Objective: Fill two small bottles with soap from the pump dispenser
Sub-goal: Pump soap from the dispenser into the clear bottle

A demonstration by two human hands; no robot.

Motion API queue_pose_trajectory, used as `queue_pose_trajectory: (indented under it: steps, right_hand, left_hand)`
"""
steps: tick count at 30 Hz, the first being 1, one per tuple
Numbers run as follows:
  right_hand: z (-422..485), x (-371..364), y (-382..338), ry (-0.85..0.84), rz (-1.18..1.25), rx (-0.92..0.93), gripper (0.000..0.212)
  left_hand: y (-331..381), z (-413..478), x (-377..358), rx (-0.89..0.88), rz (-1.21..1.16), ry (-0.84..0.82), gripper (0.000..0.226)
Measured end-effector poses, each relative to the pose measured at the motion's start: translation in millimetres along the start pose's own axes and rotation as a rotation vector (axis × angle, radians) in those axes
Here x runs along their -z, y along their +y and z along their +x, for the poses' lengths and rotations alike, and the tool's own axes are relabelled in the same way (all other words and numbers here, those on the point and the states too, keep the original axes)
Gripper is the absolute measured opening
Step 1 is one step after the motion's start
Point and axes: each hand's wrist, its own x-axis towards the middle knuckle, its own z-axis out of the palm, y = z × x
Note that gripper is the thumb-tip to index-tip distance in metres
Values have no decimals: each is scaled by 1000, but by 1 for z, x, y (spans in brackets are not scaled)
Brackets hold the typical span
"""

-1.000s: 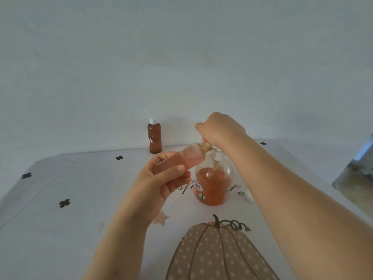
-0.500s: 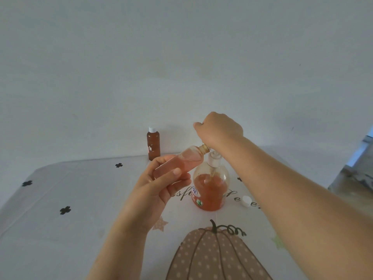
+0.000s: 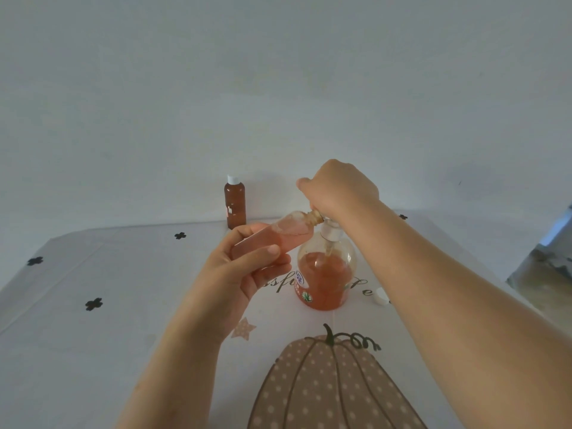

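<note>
My left hand (image 3: 244,270) grips a small clear bottle (image 3: 278,236) holding orange soap, tilted so its open neck points up and right under the pump spout. My right hand (image 3: 337,190) is closed over the pump head of the round dispenser (image 3: 325,277), which stands on the table about half full of orange soap. The spout itself is hidden by my fingers. A second small brown bottle (image 3: 235,202) with a white cap stands upright at the table's far edge. A small white cap (image 3: 380,296) lies on the cloth right of the dispenser.
The table (image 3: 108,335) wears a white cloth with black clover marks and a dotted pumpkin print (image 3: 328,385) at the near edge. A plain wall rises behind. At the far right the table ends and a floor (image 3: 548,267) shows.
The view has tilted slightly, shifting everything in the frame. My hands keep their grips; the tilted bottle stays at the spout and my right hand stays on the pump head.
</note>
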Motion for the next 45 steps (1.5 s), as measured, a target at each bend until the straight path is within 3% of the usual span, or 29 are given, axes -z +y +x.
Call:
queue_pose_trajectory:
  steps: [4,14,21,26,45]
  right_hand:
    - [2,-5,2,9,-23,4,41]
    - [0,-4,1,5,-14,-15,37]
    - [-3,6,-4,33,-52,22,35]
    - [-2,12,-7,55,-139,43,37]
    - [9,-9,4,-26,-47,17,35]
  left_hand:
    - [-2,1,2,22,14,13,36]
    - [-2,0,1,36,25,22,37]
    - [0,-2,-1,45,-7,17,56]
    - [1,-4,-3,12,-37,12,40]
    - [-4,1,2,16,40,44,38]
